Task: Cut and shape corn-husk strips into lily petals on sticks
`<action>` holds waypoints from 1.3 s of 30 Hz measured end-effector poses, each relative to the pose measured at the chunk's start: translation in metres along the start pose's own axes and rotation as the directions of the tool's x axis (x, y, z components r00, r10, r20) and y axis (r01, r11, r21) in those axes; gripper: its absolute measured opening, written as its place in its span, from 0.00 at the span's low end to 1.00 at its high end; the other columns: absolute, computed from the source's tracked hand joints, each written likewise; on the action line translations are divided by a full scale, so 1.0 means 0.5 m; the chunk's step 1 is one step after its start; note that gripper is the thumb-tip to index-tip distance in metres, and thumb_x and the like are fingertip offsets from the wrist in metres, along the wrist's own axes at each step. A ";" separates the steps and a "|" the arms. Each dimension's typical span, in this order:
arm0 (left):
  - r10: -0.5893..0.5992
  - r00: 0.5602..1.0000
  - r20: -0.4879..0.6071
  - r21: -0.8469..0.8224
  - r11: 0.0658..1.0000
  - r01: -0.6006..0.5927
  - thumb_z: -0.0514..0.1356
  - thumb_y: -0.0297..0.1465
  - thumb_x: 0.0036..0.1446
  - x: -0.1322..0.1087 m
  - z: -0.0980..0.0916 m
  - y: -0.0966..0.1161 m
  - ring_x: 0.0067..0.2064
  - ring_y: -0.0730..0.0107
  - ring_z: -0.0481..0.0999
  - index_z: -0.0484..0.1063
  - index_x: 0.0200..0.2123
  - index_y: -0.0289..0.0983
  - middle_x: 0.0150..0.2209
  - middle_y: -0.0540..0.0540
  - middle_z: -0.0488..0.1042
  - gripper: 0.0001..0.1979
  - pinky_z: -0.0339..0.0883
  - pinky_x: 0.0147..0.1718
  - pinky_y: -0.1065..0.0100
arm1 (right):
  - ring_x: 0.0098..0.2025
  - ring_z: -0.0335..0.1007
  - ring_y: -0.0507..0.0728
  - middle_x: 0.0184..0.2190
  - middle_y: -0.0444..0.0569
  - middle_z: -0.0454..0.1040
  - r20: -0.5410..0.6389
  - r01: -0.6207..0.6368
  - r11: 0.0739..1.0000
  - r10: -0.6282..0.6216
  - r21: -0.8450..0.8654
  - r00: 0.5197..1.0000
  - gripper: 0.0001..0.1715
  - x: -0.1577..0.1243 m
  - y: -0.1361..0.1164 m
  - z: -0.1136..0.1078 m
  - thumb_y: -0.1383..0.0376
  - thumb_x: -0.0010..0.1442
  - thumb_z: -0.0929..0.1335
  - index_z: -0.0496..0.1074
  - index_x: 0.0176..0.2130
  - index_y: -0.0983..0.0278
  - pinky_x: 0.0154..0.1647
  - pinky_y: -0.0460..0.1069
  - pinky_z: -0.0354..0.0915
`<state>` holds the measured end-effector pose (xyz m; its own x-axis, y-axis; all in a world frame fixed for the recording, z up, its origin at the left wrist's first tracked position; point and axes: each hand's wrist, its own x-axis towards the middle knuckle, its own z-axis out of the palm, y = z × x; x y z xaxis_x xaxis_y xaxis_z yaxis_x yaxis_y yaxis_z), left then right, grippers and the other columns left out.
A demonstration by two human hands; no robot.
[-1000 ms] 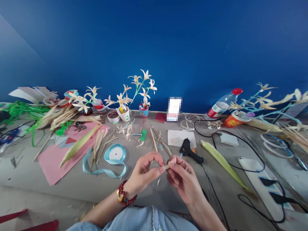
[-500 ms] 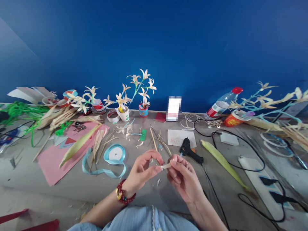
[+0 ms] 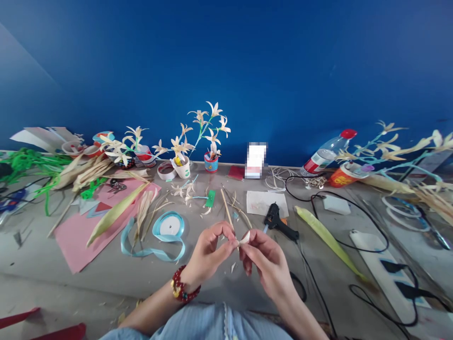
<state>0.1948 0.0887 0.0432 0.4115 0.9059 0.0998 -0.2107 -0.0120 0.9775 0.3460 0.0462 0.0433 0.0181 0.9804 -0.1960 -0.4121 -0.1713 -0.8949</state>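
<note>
My left hand [image 3: 211, 249] and my right hand [image 3: 264, 260] meet just above the grey table [image 3: 42, 245], fingertips pinched together on a small pale strip of husk [image 3: 244, 237]. The left wrist wears a red bead bracelet [image 3: 181, 285]. The strip curls up between thumb and forefinger of both hands. A black glue gun [image 3: 279, 222] lies on the table just beyond my right hand. A roll of light blue ribbon [image 3: 169, 225] lies to the left of my left hand. Thin wooden sticks [image 3: 227, 208] lie just behind my fingers.
Husk flowers in small cups [image 3: 210, 163] stand along the blue wall. Pink paper [image 3: 79, 231] with a green corn husk [image 3: 115, 213] lies left. Another husk [image 3: 327, 238], black cables [image 3: 354, 208], a power strip [image 3: 385, 271] and a water bottle [image 3: 327, 152] lie right.
Both hands have drawn closer together and moved slightly left. The husk strip, held flat between them before, now stands curled up at the fingertips.
</note>
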 end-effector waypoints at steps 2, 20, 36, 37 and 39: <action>-0.044 0.999 0.008 -0.083 0.996 0.044 0.64 0.37 0.58 -0.003 0.000 -0.004 0.35 0.69 0.66 0.70 0.28 0.35 0.29 0.49 0.66 0.12 0.61 0.40 0.68 | 0.15 0.60 0.48 0.17 0.42 0.71 -0.002 -0.006 1.000 0.006 -0.005 1.000 0.15 0.002 0.001 -0.002 0.58 0.52 0.76 0.71 0.26 0.63 0.15 0.42 0.58; -0.120 0.977 0.174 0.019 0.993 0.119 0.62 0.37 0.59 0.002 -0.028 0.015 0.33 0.70 0.64 0.70 0.29 0.34 0.29 0.49 0.66 0.12 0.56 0.35 0.70 | 0.21 0.63 0.49 0.22 0.42 0.69 0.253 -0.018 0.985 0.061 -0.170 0.966 0.12 0.016 -0.029 -0.029 0.59 0.55 0.72 0.71 0.29 0.64 0.21 0.43 0.63; -0.234 0.953 0.191 -0.524 0.797 0.300 0.63 0.28 0.51 0.002 -0.019 -0.017 0.32 0.70 0.65 0.70 0.26 0.34 0.27 0.49 0.66 0.05 0.58 0.38 0.68 | 0.15 0.58 0.46 0.17 0.40 0.69 0.178 -0.104 0.984 0.078 0.142 0.981 0.12 0.007 0.002 -0.026 0.63 0.53 0.73 0.68 0.25 0.64 0.15 0.41 0.57; -0.216 0.961 0.172 -0.524 0.806 0.275 0.62 0.28 0.52 0.003 -0.022 -0.017 0.33 0.69 0.66 0.70 0.26 0.34 0.27 0.48 0.66 0.04 0.58 0.39 0.68 | 0.14 0.57 0.46 0.17 0.40 0.69 0.173 -0.107 0.982 0.080 0.157 0.982 0.12 0.007 0.001 -0.027 0.64 0.53 0.73 0.68 0.25 0.64 0.15 0.41 0.57; -0.176 0.972 0.153 -0.445 0.866 0.227 0.61 0.29 0.53 0.003 -0.026 -0.013 0.36 0.67 0.66 0.72 0.29 0.34 0.30 0.47 0.68 0.04 0.58 0.41 0.67 | 0.15 0.58 0.46 0.17 0.40 0.69 0.165 -0.104 0.984 0.080 0.148 0.983 0.11 0.006 0.000 -0.027 0.64 0.52 0.73 0.68 0.25 0.64 0.15 0.41 0.57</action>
<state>0.1849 0.0955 0.0347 0.5731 0.8181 -0.0470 -0.4833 0.3837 0.7869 0.3584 0.0480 0.0372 -0.1651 0.9662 -0.1980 -0.5416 -0.2566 -0.8005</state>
